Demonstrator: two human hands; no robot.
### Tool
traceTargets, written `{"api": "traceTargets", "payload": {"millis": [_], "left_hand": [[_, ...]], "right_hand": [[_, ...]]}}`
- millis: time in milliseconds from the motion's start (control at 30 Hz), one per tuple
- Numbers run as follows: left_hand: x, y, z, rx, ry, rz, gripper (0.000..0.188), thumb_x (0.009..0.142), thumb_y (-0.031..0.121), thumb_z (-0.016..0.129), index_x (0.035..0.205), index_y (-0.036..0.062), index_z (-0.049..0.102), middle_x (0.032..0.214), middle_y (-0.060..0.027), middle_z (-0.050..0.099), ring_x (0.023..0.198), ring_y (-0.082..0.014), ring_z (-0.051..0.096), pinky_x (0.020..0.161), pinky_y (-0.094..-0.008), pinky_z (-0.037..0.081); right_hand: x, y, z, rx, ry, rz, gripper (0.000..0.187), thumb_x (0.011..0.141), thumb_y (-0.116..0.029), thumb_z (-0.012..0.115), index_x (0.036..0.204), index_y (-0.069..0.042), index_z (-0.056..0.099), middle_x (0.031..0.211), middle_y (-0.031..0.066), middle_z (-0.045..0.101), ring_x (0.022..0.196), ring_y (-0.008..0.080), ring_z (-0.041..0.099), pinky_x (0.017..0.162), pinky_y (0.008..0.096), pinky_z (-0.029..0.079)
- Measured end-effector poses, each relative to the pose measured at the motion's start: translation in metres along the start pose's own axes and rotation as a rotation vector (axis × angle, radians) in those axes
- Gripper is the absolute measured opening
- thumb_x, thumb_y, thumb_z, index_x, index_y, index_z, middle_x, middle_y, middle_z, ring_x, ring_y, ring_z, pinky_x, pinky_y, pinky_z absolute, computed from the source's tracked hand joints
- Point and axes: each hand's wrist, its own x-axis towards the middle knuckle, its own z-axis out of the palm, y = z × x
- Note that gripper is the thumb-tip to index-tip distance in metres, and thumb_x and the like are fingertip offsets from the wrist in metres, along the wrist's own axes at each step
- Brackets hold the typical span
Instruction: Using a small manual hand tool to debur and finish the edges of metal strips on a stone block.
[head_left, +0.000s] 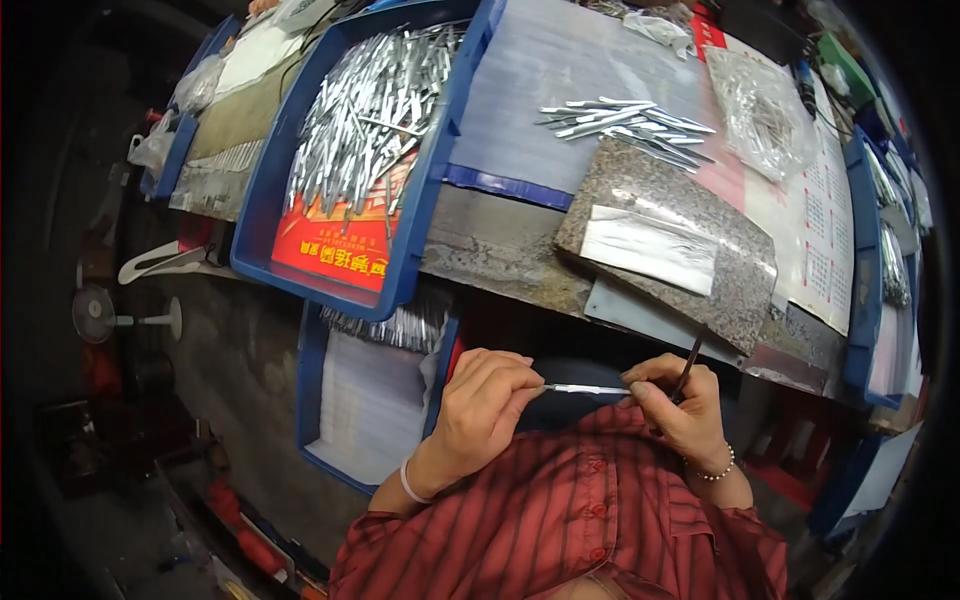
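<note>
A thin silver metal piece (pixel 588 389) stretches level in front of my chest, pinched at both ends. My left hand (pixel 478 412) closes thumb and fingers on its left end. The other end sits between the thumb and forefinger of my right hand (pixel 684 405). A slim dark stick (pixel 690 362), its kind unclear, also rests in my right hand and points up toward the bench. Beyond my hands, a speckled stone slab (pixel 660 200) carries a folded white sheet (pixel 650 248). Similar silver metal pieces (pixel 625 122) lie in a loose pile behind the slab.
A blue tray (pixel 250 235) full of silver pieces stands on the bench to the left, over a red printed sheet. Below it is another blue tray (pixel 308 395) with more pieces. A clear plastic bag (pixel 760 110) and further blue bins (pixel 860 250) stand at right.
</note>
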Motion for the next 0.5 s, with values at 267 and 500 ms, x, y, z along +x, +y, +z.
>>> {"api": "traceTargets", "payload": {"millis": [267,500], "left_hand": [[-0.085,-0.063,-0.045,0.237,0.173,-0.438,0.007,0.083,0.001,0.064,0.089,0.0034,0.061,0.089,-0.0124,0.064,0.087,-0.0328,0.061,0.077,-0.0397,0.046],[-0.129,-0.159,-0.084,0.619,0.503,-0.538,0.005,0.089,0.007,0.061,0.091,0.0022,0.060,0.087,-0.0133,0.063,0.086,-0.0338,0.060,0.077,-0.0418,0.044]], "right_hand": [[0.010,0.010,0.013,-0.208,-0.017,-0.120,0.014,0.092,-0.006,0.059,0.099,0.005,0.064,0.083,0.0131,0.072,0.077,0.0179,0.072,0.069,0.0262,0.054],[0.018,0.000,0.037,-0.403,-0.128,-0.176,0.010,0.087,-0.002,0.063,0.094,0.003,0.065,0.074,0.0132,0.065,0.061,0.0210,0.064,0.056,0.0292,0.048]]}}
